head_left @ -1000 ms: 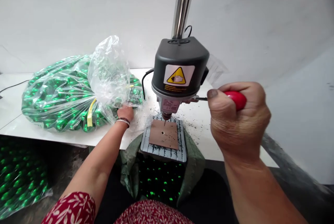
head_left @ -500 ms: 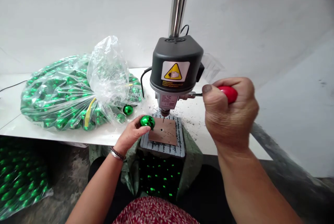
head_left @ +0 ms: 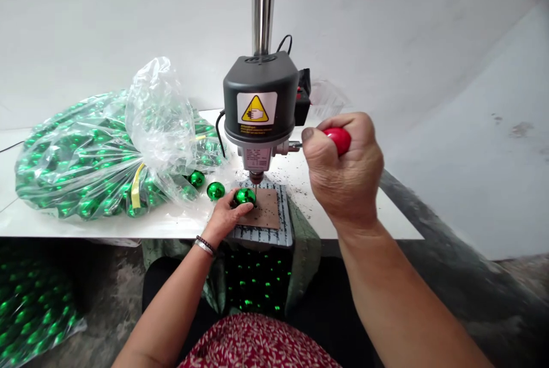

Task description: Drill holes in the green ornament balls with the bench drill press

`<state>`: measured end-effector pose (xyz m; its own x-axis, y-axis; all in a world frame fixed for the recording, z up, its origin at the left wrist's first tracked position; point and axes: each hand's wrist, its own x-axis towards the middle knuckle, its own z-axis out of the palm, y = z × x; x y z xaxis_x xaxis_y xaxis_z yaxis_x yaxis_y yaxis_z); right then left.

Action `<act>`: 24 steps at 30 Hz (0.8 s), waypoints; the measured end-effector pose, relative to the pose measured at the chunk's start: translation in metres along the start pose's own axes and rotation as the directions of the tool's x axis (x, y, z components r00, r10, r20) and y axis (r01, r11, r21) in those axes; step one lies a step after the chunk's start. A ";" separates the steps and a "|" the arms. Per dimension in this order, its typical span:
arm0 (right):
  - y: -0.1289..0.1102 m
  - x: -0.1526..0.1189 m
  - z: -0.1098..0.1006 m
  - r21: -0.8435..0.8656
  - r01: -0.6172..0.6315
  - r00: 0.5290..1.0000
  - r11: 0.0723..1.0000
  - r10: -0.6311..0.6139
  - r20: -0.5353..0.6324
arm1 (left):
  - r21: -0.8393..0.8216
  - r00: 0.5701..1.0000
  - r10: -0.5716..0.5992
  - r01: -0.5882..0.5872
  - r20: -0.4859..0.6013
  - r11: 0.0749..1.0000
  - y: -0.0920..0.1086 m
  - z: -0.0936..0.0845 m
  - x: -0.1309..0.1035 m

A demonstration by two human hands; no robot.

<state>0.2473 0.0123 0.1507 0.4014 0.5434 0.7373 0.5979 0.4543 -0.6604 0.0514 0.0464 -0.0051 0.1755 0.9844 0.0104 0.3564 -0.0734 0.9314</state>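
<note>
My left hand (head_left: 225, 214) grips a shiny green bauble (head_left: 245, 197) between thumb and fingers, over the brown board (head_left: 268, 211) on the drill press base (head_left: 285, 225). Just above and beside the bauble is the thin drill bit (head_left: 256, 188); whether they touch I cannot tell. The dark drill press head (head_left: 259, 99) carries a yellow warning sticker. My right hand (head_left: 345, 171) is wrapped round the red knob (head_left: 338, 139) of the press lever, to the right of the head.
A clear plastic bag (head_left: 86, 156) full of green baubles lies on the white table (head_left: 343, 225) at left. Two loose baubles, one of them a green ball (head_left: 215, 191), sit by its mouth. Another bag of baubles (head_left: 34, 305) is on the floor. Dark shavings are scattered around the base.
My left hand has brought the bauble rightward over the board, close beneath the bit. Another loose bauble now shows beside the bag. The whole view has shifted; my right hand stays on the knob.
</note>
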 end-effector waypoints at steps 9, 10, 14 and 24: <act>0.001 0.000 -0.001 -0.024 -0.005 1.000 1.000 0.006 0.023 | 0.282 0.996 0.043 -0.020 -0.078 0.959 -0.001 0.009 0.004; 0.001 -0.001 -0.001 -0.026 -0.004 1.000 1.000 0.005 0.022 | 0.335 0.995 0.058 -0.027 -0.085 0.942 0.002 0.011 0.002; 0.003 -0.002 0.000 -0.045 0.023 1.000 0.999 -0.023 -0.002 | 0.481 0.988 0.112 -0.046 -0.110 0.876 0.012 0.020 -0.004; 0.006 -0.012 -0.001 -0.043 0.090 0.995 0.995 -0.092 -0.043 | 0.476 0.984 0.116 -0.039 -0.134 0.878 0.011 0.029 -0.009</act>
<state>0.2469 0.0082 0.1378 0.3742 0.4688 0.8001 0.6611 0.4702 -0.5847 0.0808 0.0322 -0.0053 0.0914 0.9817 0.1671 0.7433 -0.1789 0.6445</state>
